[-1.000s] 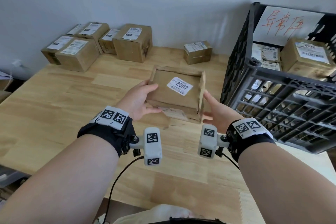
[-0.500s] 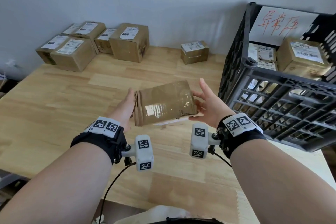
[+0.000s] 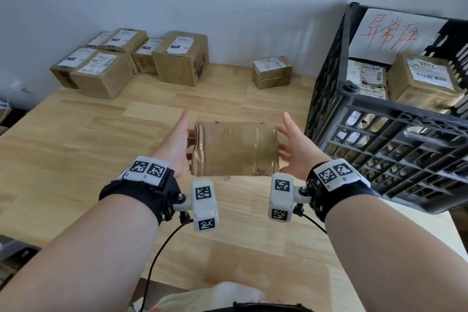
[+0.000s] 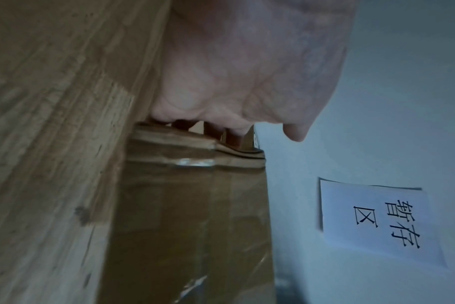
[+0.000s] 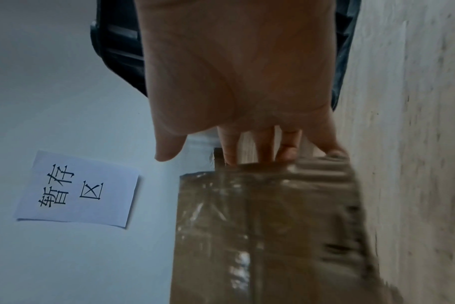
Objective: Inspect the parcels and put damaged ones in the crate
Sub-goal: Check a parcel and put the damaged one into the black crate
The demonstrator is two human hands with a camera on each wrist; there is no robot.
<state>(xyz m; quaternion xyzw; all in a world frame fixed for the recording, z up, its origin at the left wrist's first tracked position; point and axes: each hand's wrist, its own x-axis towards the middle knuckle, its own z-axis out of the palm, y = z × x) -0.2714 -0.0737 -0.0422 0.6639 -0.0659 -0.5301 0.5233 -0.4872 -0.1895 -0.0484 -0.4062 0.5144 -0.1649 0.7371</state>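
Head view: a taped cardboard parcel point(image 3: 234, 148) hangs above the table point(image 3: 76, 139), just beside the crate point(image 3: 326, 83), pressed between the left hand point(image 3: 176, 145) and right hand point(image 3: 296, 152), fingers straight, thumbs free.

I record the parcel point(image 3: 235, 152) as brown cardboard under glossy, wrinkled clear tape. I find the table point(image 3: 76, 139) pale jointed wood, matt; the crate point(image 3: 395, 109) black moulded plastic, faintly shiny; the wall sign point(image 4: 377, 222) plain white paper, matt.

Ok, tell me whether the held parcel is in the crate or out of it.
Out: the parcel is held over the table, left of the crate.
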